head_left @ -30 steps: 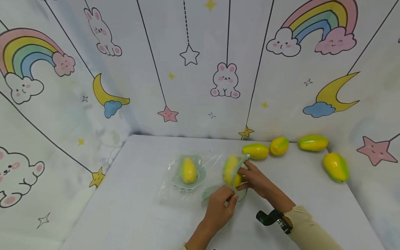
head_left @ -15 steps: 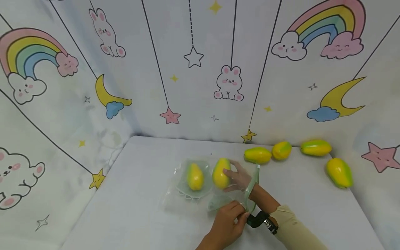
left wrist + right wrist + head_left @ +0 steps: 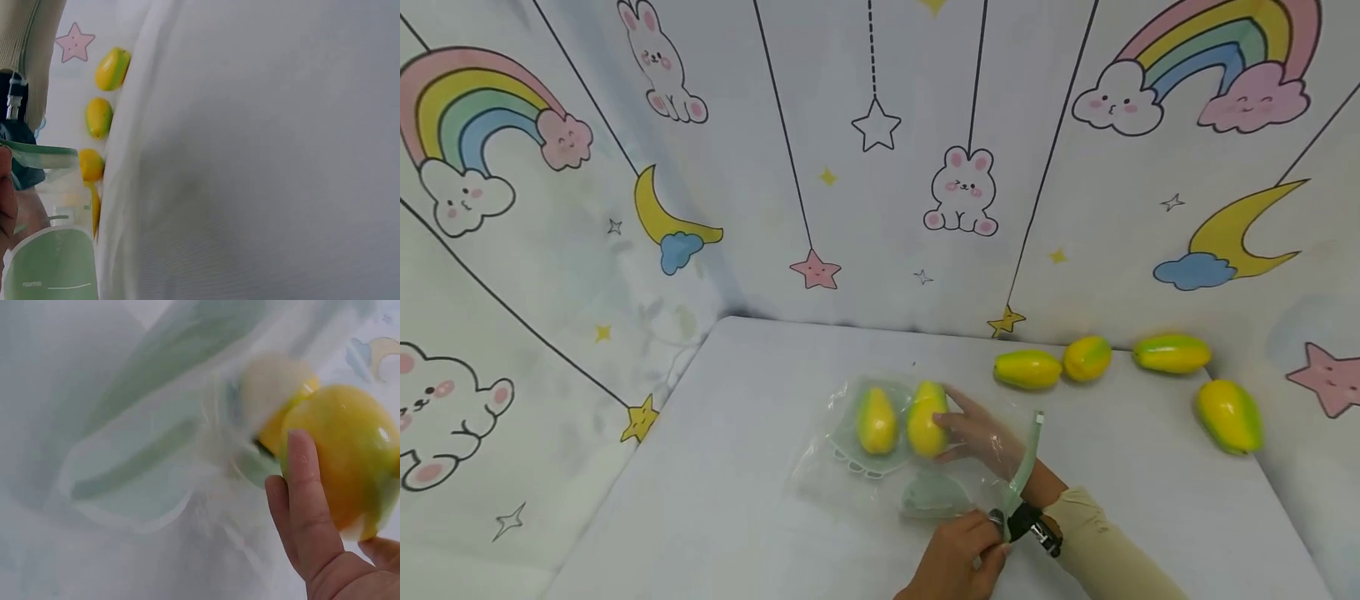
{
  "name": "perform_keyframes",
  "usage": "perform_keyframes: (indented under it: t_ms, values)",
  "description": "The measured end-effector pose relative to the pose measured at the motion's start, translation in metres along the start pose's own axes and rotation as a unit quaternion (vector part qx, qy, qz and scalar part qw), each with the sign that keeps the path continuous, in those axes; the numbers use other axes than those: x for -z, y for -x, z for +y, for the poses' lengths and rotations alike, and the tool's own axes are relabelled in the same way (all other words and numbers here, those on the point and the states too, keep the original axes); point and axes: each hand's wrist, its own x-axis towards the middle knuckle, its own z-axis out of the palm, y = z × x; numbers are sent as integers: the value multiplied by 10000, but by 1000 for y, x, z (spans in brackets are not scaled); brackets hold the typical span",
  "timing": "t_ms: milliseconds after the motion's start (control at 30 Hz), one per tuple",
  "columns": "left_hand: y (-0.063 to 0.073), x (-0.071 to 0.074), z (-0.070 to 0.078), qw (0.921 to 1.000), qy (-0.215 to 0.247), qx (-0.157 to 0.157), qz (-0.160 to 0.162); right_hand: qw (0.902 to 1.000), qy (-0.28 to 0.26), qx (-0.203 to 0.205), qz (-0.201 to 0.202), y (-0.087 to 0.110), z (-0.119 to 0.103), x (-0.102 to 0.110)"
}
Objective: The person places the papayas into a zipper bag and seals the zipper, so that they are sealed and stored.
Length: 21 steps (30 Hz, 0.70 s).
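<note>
A clear zip bag [image 3: 820, 479] with a pale green opening strip and green printed patches lies on the table. One yellow-green papaya [image 3: 877, 422] rests inside it, over a green patch. My right hand [image 3: 981, 437] reaches in through the bag's mouth and holds a second papaya [image 3: 927, 421] beside the first. In the right wrist view, fingers and thumb are on opposite sides of this papaya [image 3: 344, 456], with the other partly hidden behind it. My left hand [image 3: 958, 557] pinches the near end of the opening strip [image 3: 44, 153], close to the right wrist.
Several more papayas lie along the table's back right: one papaya [image 3: 1027, 369] nearest the bag, another [image 3: 1087, 359] beside it, a third [image 3: 1172, 354] and one by the right edge [image 3: 1228, 417]. A cloth wall [image 3: 865, 208] with cartoon prints stands behind the white table [image 3: 700, 500].
My right hand has gone deeper into the bag, carrying its papaya left until it sits alongside the first. The bag's mouth has slid up over my right wrist; my left hand still holds its edge.
</note>
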Motion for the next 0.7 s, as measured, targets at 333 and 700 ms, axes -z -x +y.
perform_keyframes:
  t_ms: [333, 700]
  values:
    - [16, -22, -8, 9998, 171, -87, -37, 9979, 368, 513, 109, -11, 23, 1]
    - [13, -10, -23, 9965, 461, 593, 378, 9699, 1894, 1407, -603, 32, 26, 42]
